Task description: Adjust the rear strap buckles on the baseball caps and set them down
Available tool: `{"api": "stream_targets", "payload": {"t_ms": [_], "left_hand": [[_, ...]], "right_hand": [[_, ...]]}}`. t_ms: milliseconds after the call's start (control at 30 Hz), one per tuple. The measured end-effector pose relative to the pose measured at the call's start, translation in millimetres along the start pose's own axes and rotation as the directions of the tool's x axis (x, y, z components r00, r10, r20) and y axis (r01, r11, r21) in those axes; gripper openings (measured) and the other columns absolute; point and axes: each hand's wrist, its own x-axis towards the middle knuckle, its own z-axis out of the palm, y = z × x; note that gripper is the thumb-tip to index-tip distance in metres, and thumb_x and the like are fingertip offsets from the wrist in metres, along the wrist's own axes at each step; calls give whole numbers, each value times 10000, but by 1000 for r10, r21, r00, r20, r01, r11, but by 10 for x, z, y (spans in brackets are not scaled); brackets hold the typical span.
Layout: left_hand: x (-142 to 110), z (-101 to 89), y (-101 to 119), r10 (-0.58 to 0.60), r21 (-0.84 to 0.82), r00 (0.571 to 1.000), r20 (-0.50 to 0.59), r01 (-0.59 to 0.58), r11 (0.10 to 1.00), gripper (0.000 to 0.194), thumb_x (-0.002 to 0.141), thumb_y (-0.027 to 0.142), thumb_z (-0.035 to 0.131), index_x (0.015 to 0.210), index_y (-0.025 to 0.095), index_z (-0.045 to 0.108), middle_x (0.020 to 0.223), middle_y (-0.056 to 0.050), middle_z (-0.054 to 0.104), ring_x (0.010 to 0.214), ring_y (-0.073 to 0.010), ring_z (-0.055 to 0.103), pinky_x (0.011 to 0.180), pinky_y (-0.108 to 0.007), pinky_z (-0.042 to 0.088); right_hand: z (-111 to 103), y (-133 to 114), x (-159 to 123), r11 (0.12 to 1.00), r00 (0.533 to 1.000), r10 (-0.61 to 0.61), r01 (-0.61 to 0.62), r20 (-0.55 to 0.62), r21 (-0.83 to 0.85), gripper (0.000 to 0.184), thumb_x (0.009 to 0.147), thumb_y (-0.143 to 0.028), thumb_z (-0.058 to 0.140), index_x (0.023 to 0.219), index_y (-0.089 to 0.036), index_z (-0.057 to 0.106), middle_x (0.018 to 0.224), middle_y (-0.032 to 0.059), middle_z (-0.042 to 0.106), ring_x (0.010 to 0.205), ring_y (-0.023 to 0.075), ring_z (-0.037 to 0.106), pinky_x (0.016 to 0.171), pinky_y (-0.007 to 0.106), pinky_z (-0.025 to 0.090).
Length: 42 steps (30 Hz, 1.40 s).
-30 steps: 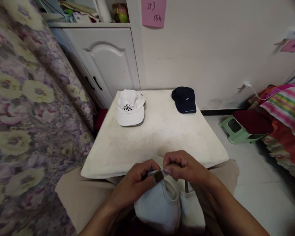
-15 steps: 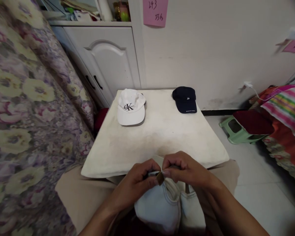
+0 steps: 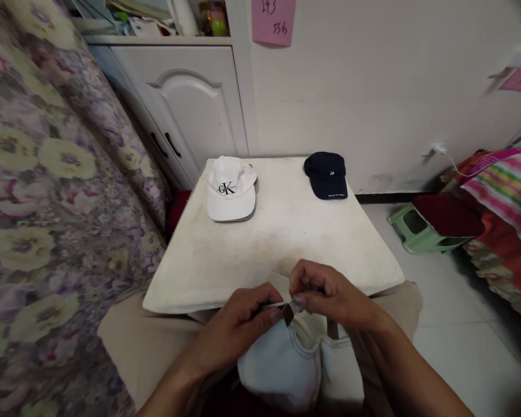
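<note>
A pale, light-coloured cap (image 3: 282,365) rests in my lap, its back opening facing me. A small brown metal-looking buckle (image 3: 287,314) sits on its strap. My left hand (image 3: 254,315) pinches the strap just left of the buckle. With thumb and forefinger, my right hand (image 3: 319,289) grips the strap end on the buckle's other side. Farther off on the table lie a white cap (image 3: 231,191) with black letters, at the left, and a navy cap (image 3: 327,176), at the right.
The cream-covered table (image 3: 282,231) stands before my knees, against the wall. A floral curtain (image 3: 47,202) hangs close on the left, beside a white cabinet (image 3: 186,92). On the right are a green stool (image 3: 412,231) and a bed with striped cloth (image 3: 507,185).
My right hand has moved slightly up and right from the buckle, and more of the strap end shows between them. The buckle has shifted a little right. The caps on the table stay put.
</note>
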Motion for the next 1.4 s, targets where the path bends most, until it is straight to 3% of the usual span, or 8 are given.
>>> {"api": "stream_targets", "payload": {"t_ms": [167, 433, 600, 933, 1200, 1400], "left_hand": [[23, 27, -2, -28, -38, 1000, -14, 27, 999, 302, 963, 439, 545, 864, 163, 619, 739, 14, 548, 668, -128, 445, 585, -247, 315], [11, 30, -10, -32, -116, 999, -43, 26, 993, 306, 943, 450, 567, 845, 164, 610, 720, 13, 550, 635, -124, 434, 555, -235, 304], [17, 49, -7, -24, -142, 999, -39, 18, 990, 285, 942, 416, 580, 819, 160, 597, 714, 22, 525, 641, -116, 411, 560, -233, 300], [36, 20, -22, -17, -119, 1000, -11, 16, 993, 314, 920, 445, 604, 807, 153, 626, 685, 13, 558, 617, -120, 420, 556, -240, 297], [-22, -121, -98, -89, -307, 996, 13, 88, 948, 498, 983, 525, 431, 911, 157, 759, 798, -75, 686, 699, -188, 561, 633, -289, 412], [15, -101, -58, -13, -184, 996, 89, 30, 982, 297, 890, 446, 643, 894, 157, 709, 685, 9, 562, 614, -124, 446, 563, -241, 325]], "right_hand": [[44, 62, 14, 999, 999, -38, 39, -22, 36, 82, 844, -145, 658, 861, -180, 585, 732, -46, 551, 626, 83, 491, 592, 205, 406], [-43, 151, -34, 994, 998, 41, -45, 47, 100, 270, 925, -426, 633, 961, -158, 622, 753, -3, 629, 591, 93, 553, 555, 214, 459], [-22, 179, -52, 989, 995, 83, -89, 60, 115, 267, 893, -400, 685, 819, -160, 594, 648, -29, 604, 568, 85, 531, 532, 187, 419], [10, 216, -35, 985, 994, 65, -79, 93, 155, 281, 908, -413, 663, 819, -152, 607, 642, -11, 638, 523, 75, 505, 486, 178, 376], [-9, 251, -58, 980, 991, 118, -126, 61, 153, 240, 880, -369, 690, 799, -163, 597, 595, -38, 604, 464, 62, 443, 431, 165, 328], [14, 242, -58, 982, 991, 120, -126, 52, 140, 263, 880, -393, 694, 808, -156, 606, 593, -34, 603, 483, 67, 471, 443, 166, 332]]}}
